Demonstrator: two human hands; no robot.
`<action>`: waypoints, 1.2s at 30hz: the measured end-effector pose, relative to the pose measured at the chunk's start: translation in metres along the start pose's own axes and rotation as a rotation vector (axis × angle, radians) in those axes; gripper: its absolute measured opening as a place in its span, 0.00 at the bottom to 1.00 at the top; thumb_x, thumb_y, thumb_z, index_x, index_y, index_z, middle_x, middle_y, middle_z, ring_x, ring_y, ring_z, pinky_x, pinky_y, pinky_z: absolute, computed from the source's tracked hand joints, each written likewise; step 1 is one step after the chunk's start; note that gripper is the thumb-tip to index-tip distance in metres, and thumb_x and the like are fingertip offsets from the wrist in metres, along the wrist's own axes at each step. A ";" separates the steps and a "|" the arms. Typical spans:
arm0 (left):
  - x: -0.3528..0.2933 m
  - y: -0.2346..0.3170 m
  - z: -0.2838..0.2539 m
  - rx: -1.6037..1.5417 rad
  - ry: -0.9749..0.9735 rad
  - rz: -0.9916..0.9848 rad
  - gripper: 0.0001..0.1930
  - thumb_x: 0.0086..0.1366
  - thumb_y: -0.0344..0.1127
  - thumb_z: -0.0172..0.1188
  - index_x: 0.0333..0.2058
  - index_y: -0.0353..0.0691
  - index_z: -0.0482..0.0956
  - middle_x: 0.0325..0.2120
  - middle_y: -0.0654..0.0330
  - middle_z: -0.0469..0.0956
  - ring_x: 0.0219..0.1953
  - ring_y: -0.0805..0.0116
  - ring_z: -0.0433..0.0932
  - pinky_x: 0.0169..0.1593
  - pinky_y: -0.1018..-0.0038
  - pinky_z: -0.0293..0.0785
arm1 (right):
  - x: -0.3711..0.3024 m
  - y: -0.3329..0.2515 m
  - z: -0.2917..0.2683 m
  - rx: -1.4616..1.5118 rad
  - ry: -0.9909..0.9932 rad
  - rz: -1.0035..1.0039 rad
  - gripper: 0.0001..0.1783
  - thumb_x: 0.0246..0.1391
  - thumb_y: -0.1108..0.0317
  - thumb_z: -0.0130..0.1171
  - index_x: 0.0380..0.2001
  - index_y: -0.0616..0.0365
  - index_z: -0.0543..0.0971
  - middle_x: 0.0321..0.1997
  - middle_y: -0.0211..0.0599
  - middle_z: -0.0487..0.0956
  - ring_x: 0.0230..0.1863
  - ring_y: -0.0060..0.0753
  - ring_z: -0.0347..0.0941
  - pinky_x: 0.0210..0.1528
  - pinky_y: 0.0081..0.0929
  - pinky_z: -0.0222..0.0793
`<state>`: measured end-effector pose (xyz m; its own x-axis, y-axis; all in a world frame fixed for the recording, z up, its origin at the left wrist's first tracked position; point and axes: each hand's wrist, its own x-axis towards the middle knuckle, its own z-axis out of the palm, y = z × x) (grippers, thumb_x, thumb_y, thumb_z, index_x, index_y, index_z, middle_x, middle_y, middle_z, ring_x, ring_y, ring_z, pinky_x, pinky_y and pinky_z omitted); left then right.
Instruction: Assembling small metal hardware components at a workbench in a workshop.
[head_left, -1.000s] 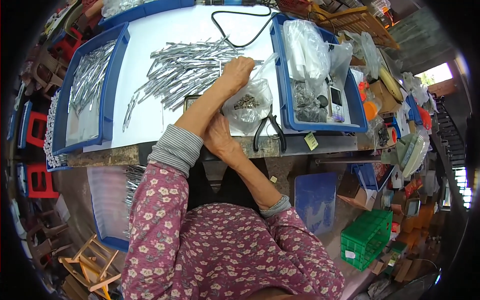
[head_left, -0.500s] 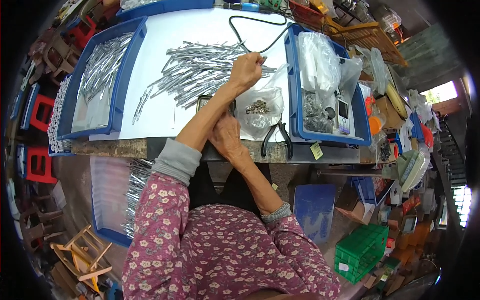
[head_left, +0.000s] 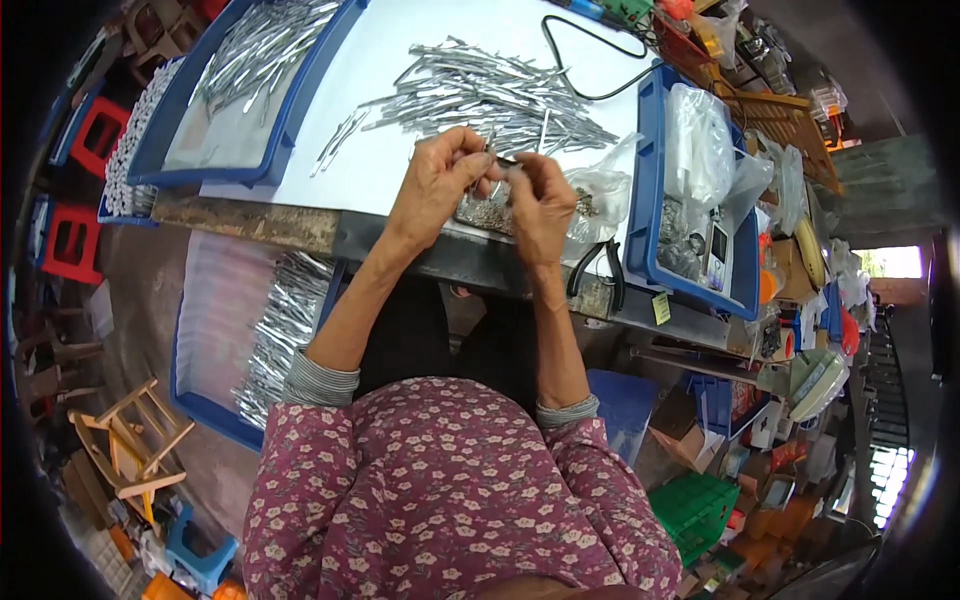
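Over the near edge of the white-topped table, my left hand and my right hand come close together, fingertips pinched. A small dark piece shows between them; its kind is too small to tell, and the fingers hide most of it. Below the fingers sits a container of small metal parts, partly covered by my right hand. A clear plastic bag with small brownish parts lies just right of that hand. Beyond both hands spreads a loose pile of thin silvery metal strips.
Black-handled pliers lie at the table edge. A blue tray at right holds plastic bags and a small device. Another blue tray at left holds more strips. A black cable curls behind the pile. Below left stands a further tray of strips.
My left hand has come back from the right side of the pile toward me. My right hand has risen to meet it, and the arms no longer cross. The view has shifted and tilted.
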<state>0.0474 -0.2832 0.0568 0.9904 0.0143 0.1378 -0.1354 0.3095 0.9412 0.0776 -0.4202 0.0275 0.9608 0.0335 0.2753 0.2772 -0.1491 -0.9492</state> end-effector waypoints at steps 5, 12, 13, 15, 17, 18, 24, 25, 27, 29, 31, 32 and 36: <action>-0.022 -0.021 0.004 -0.082 0.066 -0.081 0.04 0.60 0.29 0.48 0.29 0.35 0.69 0.17 0.65 0.71 0.18 0.84 0.63 0.21 0.87 0.59 | 0.006 -0.030 0.000 0.370 -0.024 0.088 0.07 0.49 0.75 0.53 0.31 0.67 0.72 0.25 0.35 0.77 0.20 0.14 0.66 0.21 0.11 0.61; -0.026 -0.029 0.006 0.015 0.075 -0.013 0.03 0.60 0.28 0.48 0.29 0.34 0.68 0.18 0.65 0.70 0.19 0.84 0.64 0.22 0.86 0.61 | 0.002 -0.035 0.005 0.408 -0.083 0.105 0.07 0.51 0.72 0.55 0.32 0.64 0.73 0.25 0.35 0.76 0.21 0.14 0.66 0.20 0.09 0.59; -0.026 -0.029 0.006 0.021 0.079 -0.017 0.03 0.60 0.27 0.47 0.29 0.34 0.68 0.17 0.65 0.70 0.19 0.83 0.64 0.22 0.86 0.61 | 0.002 -0.034 0.005 0.407 -0.082 0.107 0.07 0.51 0.72 0.55 0.32 0.64 0.73 0.25 0.35 0.76 0.21 0.14 0.66 0.20 0.09 0.59; -0.026 -0.029 0.007 0.028 0.081 -0.023 0.03 0.60 0.27 0.47 0.29 0.34 0.68 0.17 0.66 0.70 0.20 0.83 0.65 0.22 0.85 0.61 | 0.003 -0.032 0.004 0.458 -0.076 0.120 0.07 0.51 0.72 0.55 0.32 0.65 0.73 0.25 0.35 0.76 0.20 0.14 0.65 0.20 0.09 0.58; -0.027 -0.028 0.008 0.111 0.087 -0.020 0.03 0.59 0.27 0.47 0.28 0.34 0.68 0.17 0.66 0.69 0.19 0.83 0.65 0.22 0.85 0.61 | 0.004 -0.032 0.003 0.466 -0.081 0.125 0.07 0.51 0.72 0.55 0.32 0.65 0.73 0.25 0.35 0.76 0.20 0.14 0.65 0.20 0.09 0.58; -0.027 -0.028 0.009 0.114 0.086 -0.022 0.03 0.59 0.27 0.47 0.28 0.34 0.68 0.17 0.66 0.69 0.19 0.83 0.65 0.22 0.85 0.61 | 0.004 -0.032 0.002 0.473 -0.085 0.127 0.07 0.51 0.72 0.55 0.33 0.65 0.73 0.25 0.35 0.76 0.20 0.14 0.65 0.20 0.09 0.58; -0.029 -0.032 0.008 0.140 0.049 -0.055 0.03 0.61 0.28 0.48 0.30 0.36 0.68 0.20 0.67 0.69 0.21 0.85 0.63 0.24 0.87 0.60 | 0.002 -0.030 0.001 0.387 -0.086 0.117 0.07 0.50 0.73 0.55 0.32 0.66 0.73 0.24 0.35 0.76 0.20 0.14 0.65 0.19 0.09 0.57; -0.029 -0.035 0.009 0.144 0.066 -0.030 0.02 0.61 0.28 0.48 0.30 0.36 0.68 0.20 0.67 0.69 0.22 0.85 0.64 0.24 0.87 0.61 | 0.002 -0.031 0.001 0.389 -0.084 0.117 0.07 0.50 0.73 0.55 0.32 0.66 0.73 0.24 0.35 0.76 0.20 0.14 0.65 0.19 0.09 0.57; -0.029 -0.037 0.010 0.147 0.082 -0.006 0.02 0.61 0.27 0.47 0.30 0.36 0.68 0.21 0.66 0.69 0.23 0.84 0.65 0.25 0.87 0.62 | 0.001 -0.032 0.002 0.350 -0.074 0.078 0.06 0.50 0.74 0.55 0.31 0.66 0.73 0.24 0.35 0.76 0.19 0.14 0.65 0.19 0.09 0.58; -0.030 -0.037 0.011 0.234 0.117 0.029 0.02 0.61 0.27 0.47 0.30 0.35 0.68 0.22 0.66 0.69 0.24 0.83 0.66 0.27 0.87 0.64 | 0.000 -0.032 0.002 0.343 -0.071 0.069 0.06 0.50 0.74 0.55 0.30 0.66 0.73 0.24 0.35 0.76 0.19 0.15 0.66 0.19 0.10 0.58; -0.031 -0.038 0.010 0.252 0.122 0.032 0.02 0.60 0.26 0.47 0.30 0.35 0.68 0.21 0.66 0.69 0.24 0.84 0.66 0.26 0.87 0.63 | 0.000 -0.031 0.002 0.336 -0.071 0.060 0.05 0.49 0.75 0.55 0.30 0.66 0.73 0.23 0.35 0.76 0.19 0.15 0.66 0.19 0.10 0.58; -0.031 -0.038 0.010 0.269 0.128 0.036 0.02 0.60 0.26 0.47 0.30 0.35 0.69 0.20 0.67 0.69 0.23 0.84 0.66 0.26 0.87 0.62 | 0.000 -0.029 0.002 0.335 -0.090 0.066 0.05 0.49 0.75 0.55 0.29 0.66 0.73 0.24 0.35 0.76 0.19 0.15 0.66 0.19 0.10 0.59; -0.034 -0.032 0.009 0.188 0.147 -0.028 0.03 0.57 0.25 0.48 0.26 0.32 0.69 0.15 0.64 0.68 0.19 0.79 0.67 0.23 0.81 0.64 | 0.001 -0.027 -0.001 0.422 -0.146 0.136 0.04 0.48 0.75 0.56 0.28 0.66 0.74 0.22 0.34 0.75 0.19 0.15 0.65 0.19 0.11 0.59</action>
<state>0.0177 -0.3025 0.0248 0.9856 0.1503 0.0774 -0.0973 0.1298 0.9868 0.0710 -0.4171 0.0536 0.9715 0.1852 0.1482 0.0987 0.2525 -0.9626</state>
